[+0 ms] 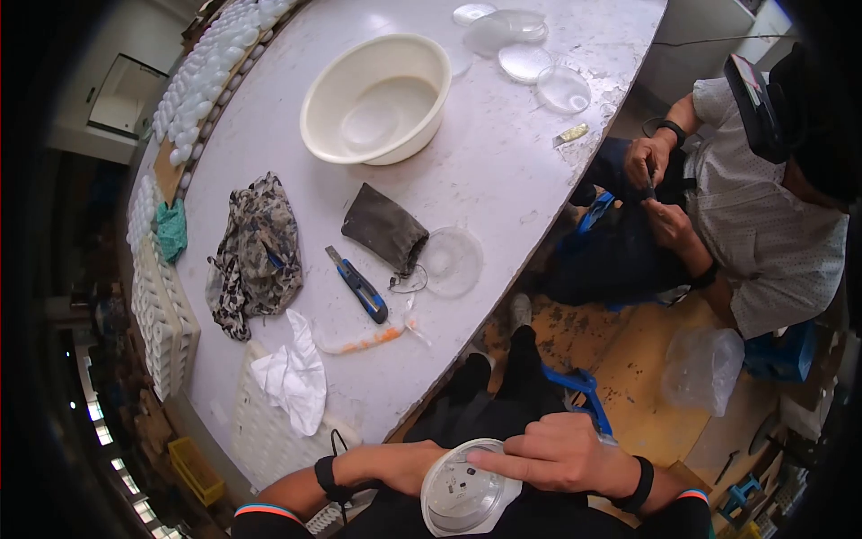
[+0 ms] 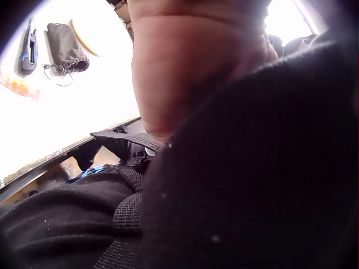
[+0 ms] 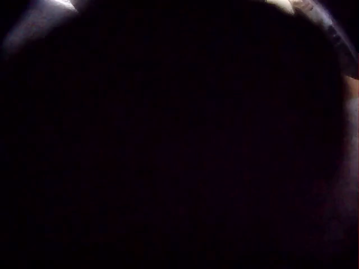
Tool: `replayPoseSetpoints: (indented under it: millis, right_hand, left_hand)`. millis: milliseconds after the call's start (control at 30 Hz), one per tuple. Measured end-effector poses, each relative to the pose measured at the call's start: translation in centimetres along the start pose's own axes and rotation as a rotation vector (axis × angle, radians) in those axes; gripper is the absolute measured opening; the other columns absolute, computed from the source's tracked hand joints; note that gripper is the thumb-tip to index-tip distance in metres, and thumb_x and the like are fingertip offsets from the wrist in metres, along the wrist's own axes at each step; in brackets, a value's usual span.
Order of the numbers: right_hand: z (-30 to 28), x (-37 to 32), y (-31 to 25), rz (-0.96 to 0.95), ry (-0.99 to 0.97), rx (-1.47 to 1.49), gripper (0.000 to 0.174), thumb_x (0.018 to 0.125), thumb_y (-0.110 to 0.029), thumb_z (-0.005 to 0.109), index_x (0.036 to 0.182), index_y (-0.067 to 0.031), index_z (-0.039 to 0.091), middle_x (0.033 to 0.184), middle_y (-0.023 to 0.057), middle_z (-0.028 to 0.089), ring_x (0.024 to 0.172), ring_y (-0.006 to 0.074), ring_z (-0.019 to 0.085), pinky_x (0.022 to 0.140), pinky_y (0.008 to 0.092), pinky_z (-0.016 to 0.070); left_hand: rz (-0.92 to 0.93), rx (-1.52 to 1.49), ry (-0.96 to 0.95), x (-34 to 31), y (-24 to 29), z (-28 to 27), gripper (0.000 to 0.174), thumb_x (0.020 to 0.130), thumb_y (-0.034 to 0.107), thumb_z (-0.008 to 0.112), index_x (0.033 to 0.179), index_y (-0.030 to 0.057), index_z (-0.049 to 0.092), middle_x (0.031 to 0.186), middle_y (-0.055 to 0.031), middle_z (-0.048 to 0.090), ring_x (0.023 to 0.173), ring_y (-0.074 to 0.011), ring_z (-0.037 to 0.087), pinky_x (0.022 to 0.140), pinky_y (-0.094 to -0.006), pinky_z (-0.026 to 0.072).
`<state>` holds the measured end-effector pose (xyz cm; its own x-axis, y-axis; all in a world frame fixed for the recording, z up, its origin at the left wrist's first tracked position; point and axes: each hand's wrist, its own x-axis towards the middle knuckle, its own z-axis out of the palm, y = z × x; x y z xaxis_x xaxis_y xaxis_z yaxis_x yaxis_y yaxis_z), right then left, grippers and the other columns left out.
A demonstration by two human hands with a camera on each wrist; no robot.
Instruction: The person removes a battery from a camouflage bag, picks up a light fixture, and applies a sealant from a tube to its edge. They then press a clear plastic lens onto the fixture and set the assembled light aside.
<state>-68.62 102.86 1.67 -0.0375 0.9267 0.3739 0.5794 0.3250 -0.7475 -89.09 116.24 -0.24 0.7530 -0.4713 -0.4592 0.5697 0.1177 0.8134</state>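
Observation:
At the bottom of the head view, my left hand (image 1: pixel 409 466) holds a round, clear-and-white plastic dish (image 1: pixel 446 514) from its left side. Its fingers are mostly hidden behind the dish. Several small dark bits (image 1: pixel 463 487) show within the dish's round face. From the other side comes my right hand (image 1: pixel 558 452), its index finger stretched over the rim with the tip at one dark bit. The left wrist view shows mainly the left wrist (image 2: pixel 193 61) and dark cloth. Nearly all of the right wrist view is black.
On the table (image 1: pixel 503 180) lie a utility knife (image 1: pixel 361 289), a dark drawstring pouch (image 1: pixel 382 225), camouflage cloth (image 1: pixel 260 247), crumpled white paper (image 1: pixel 294 377) and clear discs (image 1: pixel 564 90). A cream basin (image 1: pixel 314 126) stands farther back. Another person (image 1: pixel 772 216) sits at right, beyond the table edge.

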Motion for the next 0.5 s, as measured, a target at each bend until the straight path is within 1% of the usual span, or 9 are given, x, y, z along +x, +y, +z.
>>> replayPoseSetpoints:
  millis: [33,67,133,167,200,233,267,333,500]
  right_hand:
    - [-0.2,0.8,0.2,-0.112,-0.042,0.056,0.048,0.065,-0.008,0.066,0.113,-0.0133,0.063,0.066,-0.0038,0.052,0.05,0.0074,0.046,0.042,0.0204,0.0339]
    - [-0.5,1.5,0.5,-0.225,-0.082,0.108,0.045,0.065,-0.01,0.068,0.11,-0.0136,0.065,0.068,-0.0032,0.054,0.048,0.0083,0.045,0.042,0.021,0.0332]
    - [-0.5,1.4,1.4,-0.234,-0.102,0.142,0.043,0.066,-0.008,0.069,0.109,-0.0119,0.066,0.066,-0.0018,0.055,0.049,0.0094,0.047,0.042,0.0218,0.034]
    - [0.5,0.2,2.0,-0.11,-0.049,0.301,0.045,0.068,-0.006,0.067,0.112,-0.012,0.063,0.063,-0.0008,0.05,0.049,0.0109,0.047,0.042,0.0231,0.035]
    - [0.8,-0.4,2.2,0.015,0.001,0.456,0.046,0.07,-0.005,0.065,0.116,-0.012,0.061,0.059,0.0002,0.046,0.049,0.0123,0.047,0.042,0.0244,0.0359]
    - [0.6,-1.0,2.0,0.159,-0.029,0.527,0.044,0.072,-0.005,0.065,0.116,-0.011,0.061,0.06,0.0023,0.048,0.049,0.0156,0.049,0.044,0.0265,0.0376]
    - [0.8,-1.6,1.9,0.157,-0.038,0.529,0.044,0.072,-0.005,0.065,0.116,-0.011,0.061,0.06,0.0023,0.048,0.049,0.0156,0.049,0.044,0.0265,0.0376]
    - [1.2,-2.6,1.7,0.29,-0.054,0.417,0.044,0.073,-0.004,0.064,0.116,-0.0116,0.061,0.062,0.0023,0.052,0.05,0.0155,0.05,0.044,0.0266,0.0392]
    - [-0.5,-2.6,1.4,0.273,-0.118,0.254,0.047,0.072,-0.005,0.064,0.119,-0.0133,0.059,0.061,0.0018,0.048,0.05,0.015,0.05,0.044,0.0275,0.0394]
  left_hand:
    - [-0.033,-0.006,-0.054,0.3,0.3,0.0,0.042,0.073,0.016,0.068,0.108,0.0007,0.052,0.099,-0.0181,0.063,0.094,-0.0321,0.061,0.08,-0.0369,0.0477]
    - [-0.034,-0.008,-0.055,0.4,0.3,0.2,0.042,0.073,0.016,0.068,0.108,0.0007,0.052,0.099,-0.0181,0.063,0.094,-0.0321,0.061,0.08,-0.0369,0.0477]
    - [-0.014,-0.016,-0.052,0.4,0.3,-0.1,0.042,0.073,0.016,0.069,0.108,0.0006,0.053,0.099,-0.0179,0.063,0.093,-0.032,0.061,0.079,-0.0367,0.0477]
    - [0.043,0.004,-0.048,0.3,-0.2,0.0,0.041,0.073,0.017,0.069,0.106,0.0004,0.053,0.099,-0.0179,0.063,0.092,-0.0315,0.061,0.079,-0.0363,0.0478]
    - [0.047,0.005,-0.045,0.2,-0.6,0.0,0.041,0.073,0.017,0.069,0.106,0.0004,0.053,0.099,-0.0179,0.063,0.092,-0.0315,0.061,0.079,-0.0363,0.0478]
    - [0.022,-0.013,-0.053,0.1,-1.0,0.0,0.041,0.073,0.018,0.069,0.106,0.0001,0.054,0.1,-0.0179,0.063,0.093,-0.0314,0.061,0.079,-0.0364,0.0476]
    - [-0.002,-0.036,-0.06,0.1,-1.2,0.1,0.04,0.073,0.019,0.069,0.105,-0.0002,0.054,0.1,-0.0179,0.063,0.093,-0.0312,0.061,0.08,-0.0365,0.0475]
    - [0.008,-0.06,-0.042,0.0,-1.1,0.1,0.04,0.073,0.019,0.069,0.105,-0.0005,0.055,0.1,-0.018,0.063,0.094,-0.0311,0.061,0.08,-0.0367,0.0472]
    - [0.008,-0.048,-0.078,0.0,-1.0,-0.3,0.043,0.073,0.021,0.069,0.107,-0.0009,0.054,0.102,-0.018,0.062,0.096,-0.0311,0.06,0.082,-0.0371,0.0464]
